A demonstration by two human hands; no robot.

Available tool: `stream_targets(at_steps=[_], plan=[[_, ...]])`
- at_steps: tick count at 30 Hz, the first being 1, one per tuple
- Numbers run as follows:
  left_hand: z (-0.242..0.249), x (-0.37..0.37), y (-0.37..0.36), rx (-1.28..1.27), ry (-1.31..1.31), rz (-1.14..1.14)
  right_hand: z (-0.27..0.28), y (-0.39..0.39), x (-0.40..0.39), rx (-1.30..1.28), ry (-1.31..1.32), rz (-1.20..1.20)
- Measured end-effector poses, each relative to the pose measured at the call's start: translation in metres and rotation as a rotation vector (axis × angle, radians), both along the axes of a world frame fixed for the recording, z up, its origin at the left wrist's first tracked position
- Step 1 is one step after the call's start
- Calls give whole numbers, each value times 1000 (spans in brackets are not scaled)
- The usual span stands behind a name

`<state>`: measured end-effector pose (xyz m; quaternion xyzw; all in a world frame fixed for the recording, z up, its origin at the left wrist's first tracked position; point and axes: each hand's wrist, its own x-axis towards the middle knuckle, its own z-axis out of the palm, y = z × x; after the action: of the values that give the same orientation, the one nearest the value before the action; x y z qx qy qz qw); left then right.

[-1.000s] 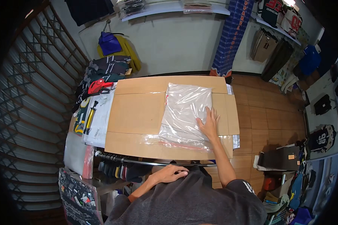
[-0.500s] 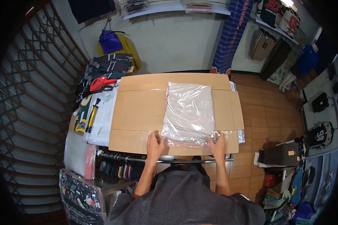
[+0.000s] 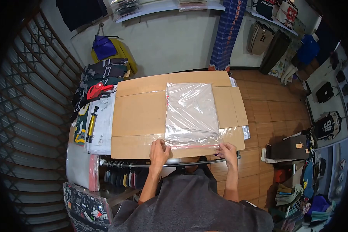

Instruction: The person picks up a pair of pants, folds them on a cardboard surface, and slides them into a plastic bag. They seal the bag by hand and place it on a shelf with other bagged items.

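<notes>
Both hands' grip pinches plastic bag near edge; left hand, right hand.

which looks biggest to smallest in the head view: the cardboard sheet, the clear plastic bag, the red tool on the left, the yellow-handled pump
1. cardboard sheet
2. clear plastic bag, lying on it, near corners pinched by the left hand and right hand
3. and 4. yellow-handled pump and red tool: similar, too close to rank.

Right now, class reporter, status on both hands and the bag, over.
Left hand and right hand pinching the near corners of the clear plastic bag. Bag flat on the cardboard sheet, red strip along its near edge. Nothing obstructing.
</notes>
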<state>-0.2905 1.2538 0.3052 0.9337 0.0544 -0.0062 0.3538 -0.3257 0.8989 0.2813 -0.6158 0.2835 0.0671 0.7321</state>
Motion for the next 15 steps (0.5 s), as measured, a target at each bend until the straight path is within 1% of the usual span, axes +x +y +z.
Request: stream_targets(at_steps=[2,5,8,11,14,15], plan=[[4,-4,-7,20,-19,50,-4,-3,-1,-29,-11,-7],[-3,-3,-3,-51,-46,71,-4,-3,-2,-67,-12,1],[1,-3,0,-55,-60,51,-2,-4,0,-84,15,26],[6,1,-4,-118,82,111,2,-4,2,-89,10,50],[6,4,-7,-75,96,90,2,-3,0,-97,-4,83],[1,4,-7,-30,47,72,0,-3,0,-101,-7,95]])
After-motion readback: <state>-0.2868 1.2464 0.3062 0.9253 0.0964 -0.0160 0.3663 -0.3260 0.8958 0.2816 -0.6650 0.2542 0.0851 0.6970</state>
